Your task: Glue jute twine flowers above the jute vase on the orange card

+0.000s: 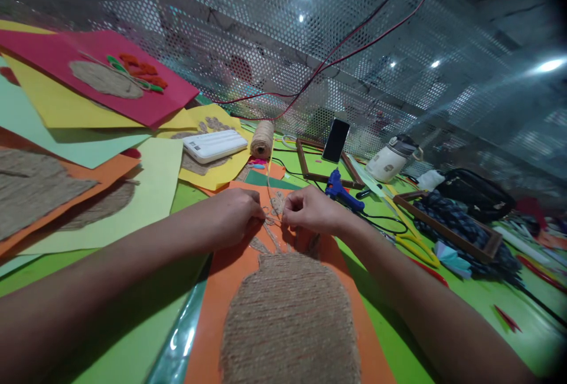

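Observation:
An orange sheet [204,342] lies in front of me, bearing a large brown twine vase shape [292,319] with twine stems and small leaves above it. My left hand [243,212] is closed, fingertips pinched at the twine [269,183] near the sheet's top. Just right of it, my right hand [305,210] is also pinched, beside a small twine flower [277,202]. The twine runs up from between the hands to a spool [262,139]. What exactly lies between the fingertips of each hand is too small to tell.
Coloured sheets with twine shapes, including a red one [172,94], pile up at left. A white power bank [215,145] lies beyond them. Further right are a blue glue gun [341,189], phone [336,139], wooden frame [305,162], yellow scissors [416,248], bottle [390,159] and dark bag [478,192].

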Motion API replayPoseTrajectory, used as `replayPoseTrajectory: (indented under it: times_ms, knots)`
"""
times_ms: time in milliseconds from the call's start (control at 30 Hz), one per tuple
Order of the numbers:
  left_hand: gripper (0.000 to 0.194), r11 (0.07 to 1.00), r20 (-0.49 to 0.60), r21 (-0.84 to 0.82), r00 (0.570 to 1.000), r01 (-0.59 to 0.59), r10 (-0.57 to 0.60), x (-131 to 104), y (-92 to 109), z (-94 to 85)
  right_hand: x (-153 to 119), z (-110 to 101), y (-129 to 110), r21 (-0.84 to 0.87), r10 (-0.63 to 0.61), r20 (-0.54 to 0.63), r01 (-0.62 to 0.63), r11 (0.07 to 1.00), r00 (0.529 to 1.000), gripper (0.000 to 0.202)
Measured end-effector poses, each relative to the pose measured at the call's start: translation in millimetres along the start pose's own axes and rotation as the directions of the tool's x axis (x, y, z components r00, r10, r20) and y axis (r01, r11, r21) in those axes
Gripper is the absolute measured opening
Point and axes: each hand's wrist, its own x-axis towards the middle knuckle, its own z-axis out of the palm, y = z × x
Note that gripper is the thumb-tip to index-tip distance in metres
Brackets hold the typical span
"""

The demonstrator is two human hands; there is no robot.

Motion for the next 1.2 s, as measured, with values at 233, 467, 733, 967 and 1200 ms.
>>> replayPoseTrajectory:
  times_ms: [233,467,733,967,1200]
  knots:
    - [0.026,0.985,0.045,0.148,0.995,0.087,-0.094,-2.8,18.5,-1.3,-3.9,-0.5,-4.6,-0.140,0.002,0.023,0.001,0.990,1.000,0.018]
    - [0.015,0.965,0.131,0.248,0.985,0.081,-0.116,-0.7,23.9,-5.3,0.5,0.5,0.8,-0.355,-0.091,-0.015,0.080,0.931,0.996,0.017]
    - [0.025,0.974,0.199,-0.056,0.959,0.218,-0.203,10.8,13.0,-28.6,1.0,3.9,3.6,-0.489,-0.152,-0.052,0.107,0.866,0.987,0.014]
    - [0.031,0.989,0.187,-0.025,0.972,0.148,-0.141,10.7,9.8,-25.3,2.8,1.9,3.9,-0.445,-0.137,-0.029,0.109,0.889,0.990,0.015]
    - [0.025,0.990,0.117,0.120,0.989,0.078,-0.092,2.1,21.4,-10.3,-0.4,3.4,-1.9,-0.359,-0.159,-0.062,0.126,0.925,0.985,0.017]
